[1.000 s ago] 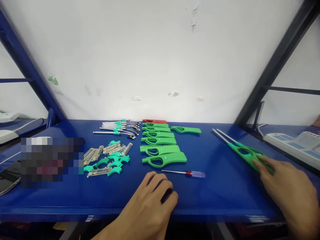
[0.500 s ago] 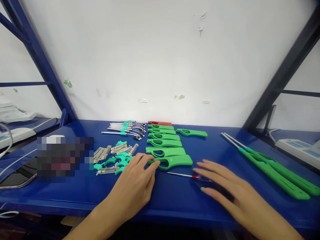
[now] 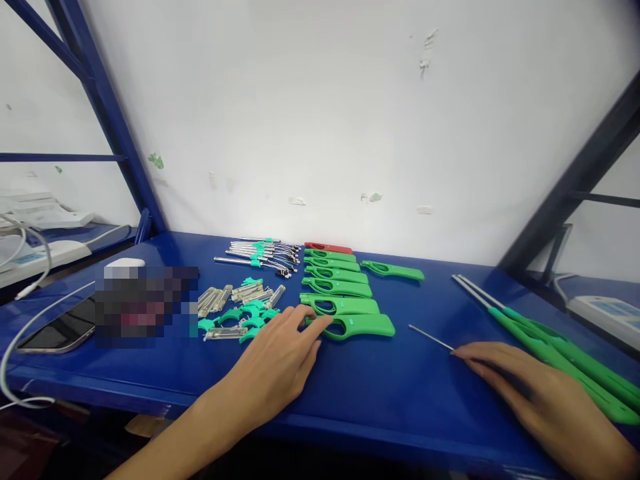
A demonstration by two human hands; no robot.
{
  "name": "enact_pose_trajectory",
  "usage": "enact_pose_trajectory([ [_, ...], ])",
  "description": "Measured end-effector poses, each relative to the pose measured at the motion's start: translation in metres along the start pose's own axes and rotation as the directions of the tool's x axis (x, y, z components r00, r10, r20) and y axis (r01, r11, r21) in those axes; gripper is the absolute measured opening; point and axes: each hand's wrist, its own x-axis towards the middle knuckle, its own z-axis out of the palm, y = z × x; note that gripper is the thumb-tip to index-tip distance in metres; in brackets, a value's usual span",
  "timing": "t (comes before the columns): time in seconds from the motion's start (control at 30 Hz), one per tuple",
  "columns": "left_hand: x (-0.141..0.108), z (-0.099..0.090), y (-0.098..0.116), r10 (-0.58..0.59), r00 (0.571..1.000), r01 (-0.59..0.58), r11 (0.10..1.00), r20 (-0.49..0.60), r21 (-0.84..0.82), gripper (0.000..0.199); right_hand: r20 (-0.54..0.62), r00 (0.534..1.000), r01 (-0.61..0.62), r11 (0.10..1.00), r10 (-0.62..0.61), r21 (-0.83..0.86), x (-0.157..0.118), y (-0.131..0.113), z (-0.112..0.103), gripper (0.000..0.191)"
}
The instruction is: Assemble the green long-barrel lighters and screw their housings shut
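Note:
My left hand (image 3: 283, 353) has thumb and fingers closed at the trigger-loop end of the nearest green lighter casing (image 3: 367, 325), which lies flat on the table. Fingers of my right hand (image 3: 535, 393) wrap round a screwdriver (image 3: 431, 337); its thin metal shaft points left and its handle is hidden in the hand. Behind the nearest casing, several more green casings (image 3: 345, 305) lie in a column, with a red casing (image 3: 327, 247) at the far end. Left of my left hand are teal plastic parts (image 3: 231, 317) and clear fuel tanks (image 3: 215, 300).
Metal lighter tubes with wires (image 3: 250, 253) lie at the back. One green casing (image 3: 393, 270) sits apart from the column. Two long green lighters (image 3: 545, 340) lie beyond my right hand. A phone (image 3: 60, 327) and a white cable (image 3: 30, 333) are at left on the blue table (image 3: 360, 400).
My right hand has picked up the screwdriver and moved it to the right, off its spot before the casings. My left hand stays at the nearest casing. The view has shifted slightly.

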Motion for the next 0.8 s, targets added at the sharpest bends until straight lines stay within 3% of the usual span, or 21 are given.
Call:
enact_pose_trajectory([
  [0.2, -0.002, 0.002, -0.003, 0.017, 0.999, -0.017, 1.000, 0.030, -0.012, 0.024, -0.012, 1.000, 0.001, 1.000, -0.001, -0.016, 0.017, -0.008, 0.010, 0.043],
  [0.37, -0.006, -0.008, -0.004, 0.093, 0.991, -0.090, 0.995, 0.091, -0.037, 0.037, -0.032, 0.999, -0.003, 1.000, 0.002, -0.029, 0.009, -0.002, 0.010, 0.040],
  [0.47, -0.009, -0.018, 0.002, 0.160, 0.973, -0.146, 0.985, 0.168, -0.098, 0.047, -0.089, 0.995, 0.028, 0.997, -0.034, -0.068, 0.004, -0.019, 0.012, 0.038],
  [0.53, -0.011, -0.022, 0.007, 0.200, 0.960, -0.174, 0.974, 0.195, -0.145, 0.055, -0.043, 0.997, 0.060, 0.997, -0.062, -0.054, 0.002, -0.042, 0.014, 0.038],
  [0.67, -0.015, -0.020, 0.012, 0.255, 0.943, -0.218, 0.959, 0.212, -0.184, 0.072, 0.249, 0.947, 0.204, 0.979, -0.203, 0.021, 0.005, -0.090, 0.020, 0.051],
  [0.8, -0.014, -0.015, 0.009, 0.237, 0.954, -0.193, 0.955, 0.185, -0.224, 0.081, 0.273, 0.943, 0.158, 0.978, -0.191, 0.137, 0.013, -0.107, 0.022, 0.036],
])
